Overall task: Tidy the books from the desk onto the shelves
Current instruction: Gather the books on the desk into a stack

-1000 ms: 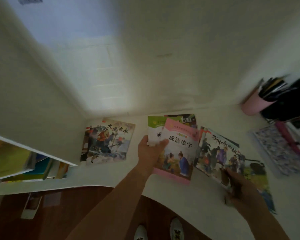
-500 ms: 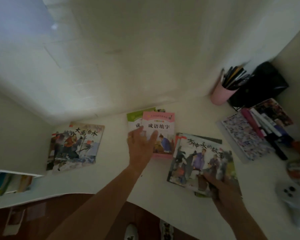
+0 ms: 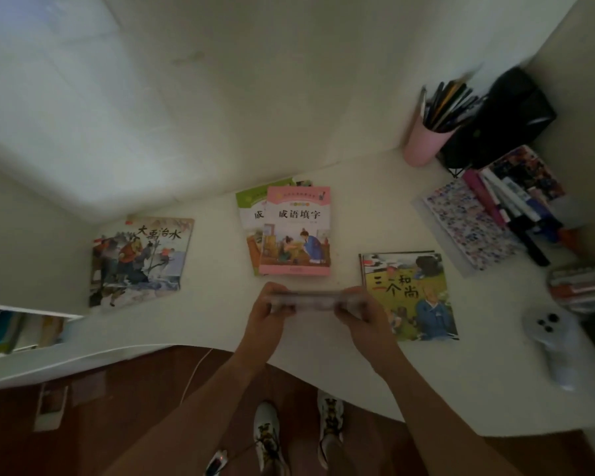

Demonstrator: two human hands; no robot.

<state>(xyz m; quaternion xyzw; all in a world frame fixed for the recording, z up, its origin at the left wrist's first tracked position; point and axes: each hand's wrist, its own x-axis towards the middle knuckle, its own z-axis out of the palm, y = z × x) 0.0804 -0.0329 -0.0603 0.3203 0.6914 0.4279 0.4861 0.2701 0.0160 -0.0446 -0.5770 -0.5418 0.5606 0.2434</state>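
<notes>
A thin picture book (image 3: pixel 311 299) is held edge-on above the white desk (image 3: pixel 461 389), blurred. My left hand (image 3: pixel 270 312) grips its left end and my right hand (image 3: pixel 361 312) grips its right end. Flat on the desk lie a pink book (image 3: pixel 296 231) stacked on a green book (image 3: pixel 249 214), a picture book with warriors (image 3: pixel 140 261) at the left, and a green-covered picture book (image 3: pixel 409 293) just right of my hands. Part of a shelf (image 3: pixel 24 329) with books shows at the far left, below desk level.
A pink pen cup (image 3: pixel 423 142) and a black bag (image 3: pixel 502 118) stand at the back right. A patterned notebook (image 3: pixel 468 225) with pens and markers lies beside them. A white controller (image 3: pixel 553 341) rests near the right edge. The desk's curved front edge runs above my shoes.
My right hand lifted the top picture book off the right pile, uncovering the green-covered one. My left hand left the pink book and took the lifted book's other end.
</notes>
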